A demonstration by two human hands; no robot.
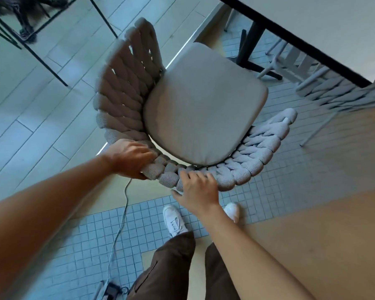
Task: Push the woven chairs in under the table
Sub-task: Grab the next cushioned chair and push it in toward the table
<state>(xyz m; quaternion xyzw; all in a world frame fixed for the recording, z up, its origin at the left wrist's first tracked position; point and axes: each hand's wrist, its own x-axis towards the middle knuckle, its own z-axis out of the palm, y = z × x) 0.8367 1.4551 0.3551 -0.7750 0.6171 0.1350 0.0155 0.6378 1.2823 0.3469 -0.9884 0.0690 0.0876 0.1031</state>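
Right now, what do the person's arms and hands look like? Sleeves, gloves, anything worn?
Both forearms are bare up to the frame edge, with no sleeves in view. The left hand and right hand have no gloves, and no rings, watch or bands show on the fingers or wrists. Lower down, brown trousers and white sneakers are visible.

1. Two woven chairs: the one right in front of me (126, 100) and a second one (342, 92) over on the right, tucked at the table.
2. One seat cushion (204, 105), on the near chair.
3. One table (325, 22), with a dark edge.
4. Two hands, both mine: left hand (130, 158) and right hand (198, 189).
5. Two white shoes: one (174, 219) and the other (232, 210), half hidden by my arm.
6. One cable (121, 215) on the floor.
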